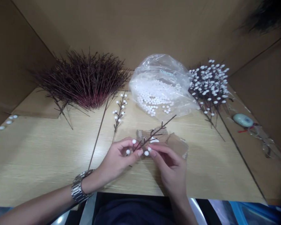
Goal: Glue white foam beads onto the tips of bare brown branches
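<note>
My left hand [117,157] pinches a brown artificial twig [159,130] between thumb and fingers. The bare forked end of the twig points up to the right, and a few white balls sit about its lower side branches. With thumb and forefinger, my right hand [172,165] grips a small white ball [149,149] close beside the stem. Whether that ball touches a branch, I cannot tell. Under the hands lies a torn piece of cardboard [178,144] with a white patch [154,140] on it.
Beyond the left hand lies a twig with white balls [118,115]. Behind stand a bundle of bare twigs [84,78], a clear plastic bag of white balls [154,90] and a bunch of white-tipped twigs [209,81]. A pale green oval object [243,120] lies right; loose balls [8,122] lie far left.
</note>
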Available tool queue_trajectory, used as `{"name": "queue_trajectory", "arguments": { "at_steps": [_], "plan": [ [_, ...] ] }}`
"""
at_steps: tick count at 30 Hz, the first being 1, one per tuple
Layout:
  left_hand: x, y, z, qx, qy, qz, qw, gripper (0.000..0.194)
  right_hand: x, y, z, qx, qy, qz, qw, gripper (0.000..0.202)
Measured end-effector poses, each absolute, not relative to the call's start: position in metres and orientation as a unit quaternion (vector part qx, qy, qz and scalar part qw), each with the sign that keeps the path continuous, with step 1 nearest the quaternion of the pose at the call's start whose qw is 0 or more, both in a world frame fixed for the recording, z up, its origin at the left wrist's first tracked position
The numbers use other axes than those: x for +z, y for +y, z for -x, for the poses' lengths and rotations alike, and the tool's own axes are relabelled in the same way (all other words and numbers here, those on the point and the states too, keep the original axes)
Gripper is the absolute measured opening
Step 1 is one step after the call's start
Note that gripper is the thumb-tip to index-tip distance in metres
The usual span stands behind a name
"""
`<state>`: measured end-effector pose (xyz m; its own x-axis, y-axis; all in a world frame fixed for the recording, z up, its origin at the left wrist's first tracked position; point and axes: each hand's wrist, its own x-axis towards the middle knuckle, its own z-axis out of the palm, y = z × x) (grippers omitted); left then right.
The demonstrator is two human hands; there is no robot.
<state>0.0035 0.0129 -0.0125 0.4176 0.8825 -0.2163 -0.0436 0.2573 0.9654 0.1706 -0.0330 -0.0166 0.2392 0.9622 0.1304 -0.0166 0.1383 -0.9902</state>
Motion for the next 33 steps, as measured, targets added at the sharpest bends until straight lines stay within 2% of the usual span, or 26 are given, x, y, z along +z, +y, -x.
{"name": "queue_trajectory", "arguments": {
  "at_steps": [8,18,33],
  "plan": [
    [-0.0174,0.0129,-0.0019,0.333,0.425,-0.484,0.689,0.018,-0.0188,-0.0331,-0.1695,0.408,-0.46,0.522,0.592,0.019],
    [-0.0152,0.0154,-0.0029,0.323,0.435,-0.485,0.687,0.016,-0.0205,-0.0335,-0.1697,0.388,-0.477,0.539,0.576,0.014],
    [-0.0174,0.0143,-0.002,0.316,0.431,-0.478,0.697,0.014,-0.0242,-0.036,-0.1692,0.369,-0.505,0.541,0.562,0.027]
  ]
}}
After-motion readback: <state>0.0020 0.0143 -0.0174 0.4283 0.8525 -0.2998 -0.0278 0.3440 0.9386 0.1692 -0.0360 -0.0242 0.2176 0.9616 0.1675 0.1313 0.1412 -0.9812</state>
